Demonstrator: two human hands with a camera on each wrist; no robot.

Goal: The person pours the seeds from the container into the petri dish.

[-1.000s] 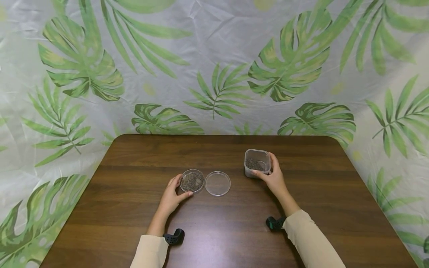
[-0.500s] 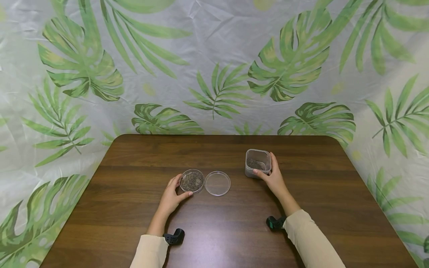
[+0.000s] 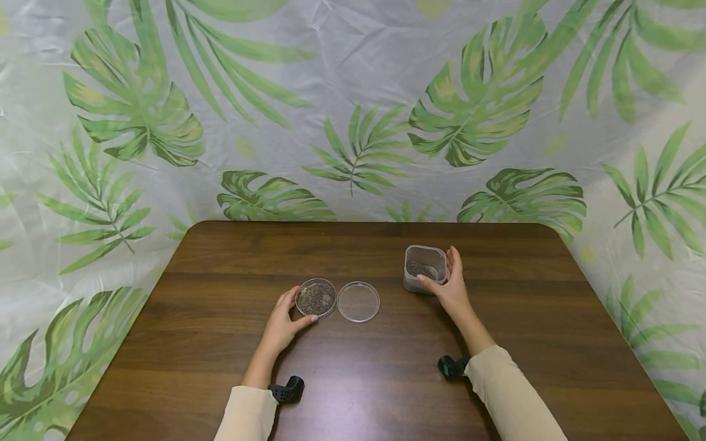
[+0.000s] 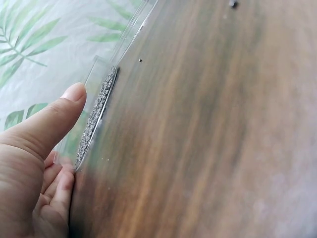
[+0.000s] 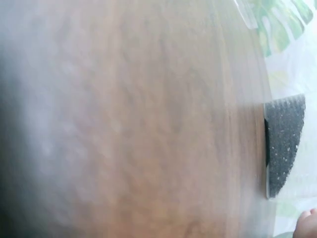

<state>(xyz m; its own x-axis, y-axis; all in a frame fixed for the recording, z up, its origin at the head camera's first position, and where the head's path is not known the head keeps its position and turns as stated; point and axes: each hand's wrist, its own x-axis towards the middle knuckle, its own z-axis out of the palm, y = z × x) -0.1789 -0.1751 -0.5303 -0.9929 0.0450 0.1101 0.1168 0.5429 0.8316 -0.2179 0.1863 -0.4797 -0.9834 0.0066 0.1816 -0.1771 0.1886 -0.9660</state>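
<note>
A clear petri dish [image 3: 315,298] filled with dark grey-brown granules sits on the table. My left hand [image 3: 281,323] holds it by its side, thumb at the near edge and fingers round the left; the left wrist view shows the granules [image 4: 96,119] in a layer behind the thumb. Just right of it lies a second clear round dish or lid [image 3: 358,302]. My right hand [image 3: 452,292] is at a square clear plastic tub [image 3: 410,283], thumb against its near rim, straightened fingers standing off its right side. Dark granules [image 5: 285,144] are heaped to one side inside the tub.
The brown wooden table [image 3: 353,380] ends at a back edge before a leaf-patterned cloth [image 3: 364,73]. A few loose dark grains [image 4: 140,60] lie on the tabletop. Black wrist devices [image 3: 288,390] are on both forearms.
My right fingers have straightened and moved off the tub's right side, with the thumb still at the rim. The tub shifted very slightly right. The left hand and dish have not moved.
</note>
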